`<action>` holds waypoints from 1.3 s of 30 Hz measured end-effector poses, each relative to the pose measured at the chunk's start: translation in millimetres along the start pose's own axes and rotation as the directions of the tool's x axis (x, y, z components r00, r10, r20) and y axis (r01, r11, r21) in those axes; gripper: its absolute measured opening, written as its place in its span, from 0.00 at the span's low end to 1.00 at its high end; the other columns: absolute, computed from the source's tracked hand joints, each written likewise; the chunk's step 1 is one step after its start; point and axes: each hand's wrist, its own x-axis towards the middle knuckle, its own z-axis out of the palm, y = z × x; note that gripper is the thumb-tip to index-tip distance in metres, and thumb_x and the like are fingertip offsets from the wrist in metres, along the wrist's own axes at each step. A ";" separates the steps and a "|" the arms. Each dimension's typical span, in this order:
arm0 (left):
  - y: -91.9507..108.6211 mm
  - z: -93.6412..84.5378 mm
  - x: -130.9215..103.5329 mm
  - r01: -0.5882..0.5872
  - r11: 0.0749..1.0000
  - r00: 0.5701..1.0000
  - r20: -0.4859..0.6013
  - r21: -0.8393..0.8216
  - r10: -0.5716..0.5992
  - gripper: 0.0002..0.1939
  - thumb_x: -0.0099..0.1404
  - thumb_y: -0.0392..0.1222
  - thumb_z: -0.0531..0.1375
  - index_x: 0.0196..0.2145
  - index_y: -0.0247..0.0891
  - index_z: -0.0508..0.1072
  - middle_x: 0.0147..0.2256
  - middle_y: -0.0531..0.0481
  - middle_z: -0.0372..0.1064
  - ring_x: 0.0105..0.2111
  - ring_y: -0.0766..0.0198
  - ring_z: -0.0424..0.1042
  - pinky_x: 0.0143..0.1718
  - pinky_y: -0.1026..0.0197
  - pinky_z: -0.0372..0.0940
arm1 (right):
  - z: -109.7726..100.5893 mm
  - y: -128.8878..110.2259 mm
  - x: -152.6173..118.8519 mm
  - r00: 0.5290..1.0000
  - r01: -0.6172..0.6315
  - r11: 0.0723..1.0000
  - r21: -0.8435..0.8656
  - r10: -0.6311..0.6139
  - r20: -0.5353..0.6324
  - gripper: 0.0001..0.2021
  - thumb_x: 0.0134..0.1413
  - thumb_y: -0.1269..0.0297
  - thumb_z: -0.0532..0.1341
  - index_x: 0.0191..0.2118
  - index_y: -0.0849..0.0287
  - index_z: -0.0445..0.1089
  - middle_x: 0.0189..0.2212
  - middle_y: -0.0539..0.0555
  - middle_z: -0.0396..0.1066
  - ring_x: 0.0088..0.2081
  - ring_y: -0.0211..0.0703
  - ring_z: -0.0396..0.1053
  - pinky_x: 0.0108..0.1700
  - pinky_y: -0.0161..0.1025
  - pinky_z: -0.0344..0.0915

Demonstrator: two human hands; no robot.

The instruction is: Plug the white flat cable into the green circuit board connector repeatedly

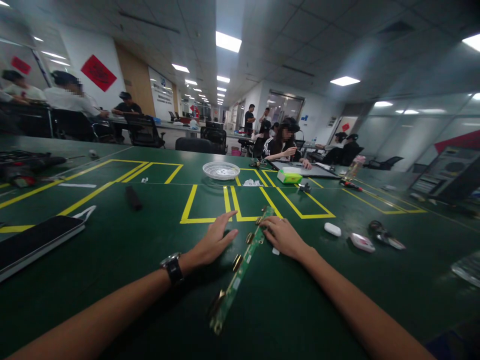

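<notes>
A long, narrow green circuit board (240, 267) with brass fittings lies on the green table mat (150, 280), running from the near centre toward the yellow tape boxes. My left hand (213, 242) rests flat on the mat just left of the board, fingers spread; a watch is on that wrist. My right hand (283, 236) lies on the mat at the board's far end, its fingertips touching the strip. Neither hand grips anything.
A white basket (221, 170), green-and-white box (289, 176), small white case (332, 229), pink-white item (362, 242), black bar (133, 198) and dark flat panel (35, 242) lie around. A seated person (283, 145) works across the table; others sit at far desks.
</notes>
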 end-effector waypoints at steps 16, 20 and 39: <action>4.1 -5.0 -2.3 0.010 0.999 0.997 0.081 0.037 -0.013 0.26 0.76 0.54 0.43 0.66 0.43 0.53 0.64 0.44 0.54 0.64 0.52 0.54 0.63 0.44 0.52 | 9.9 70.7 -18.2 0.970 -0.242 0.970 -0.028 0.242 0.000 0.18 0.67 0.60 0.49 0.58 0.58 0.63 0.58 0.61 0.62 0.59 0.51 0.59 0.57 0.52 0.58; 4.0 -3.5 -1.9 0.023 0.997 0.997 0.076 0.073 -0.028 0.26 0.75 0.54 0.43 0.65 0.42 0.54 0.63 0.44 0.55 0.63 0.52 0.55 0.63 0.45 0.52 | 6.3 74.6 -18.0 0.971 -0.236 0.972 0.003 0.236 -0.041 0.18 0.68 0.62 0.48 0.56 0.59 0.66 0.55 0.60 0.66 0.57 0.49 0.61 0.57 0.50 0.58; 10.9 -1.5 -4.6 -0.281 0.892 0.917 0.374 0.354 0.140 0.36 0.64 0.65 0.57 0.64 0.44 0.58 0.64 0.42 0.55 0.63 0.45 0.53 0.60 0.41 0.49 | -31.2 -60.9 -11.2 0.937 0.301 0.897 0.325 -0.342 0.076 0.17 0.64 0.67 0.56 0.57 0.55 0.66 0.55 0.56 0.69 0.57 0.44 0.64 0.58 0.45 0.57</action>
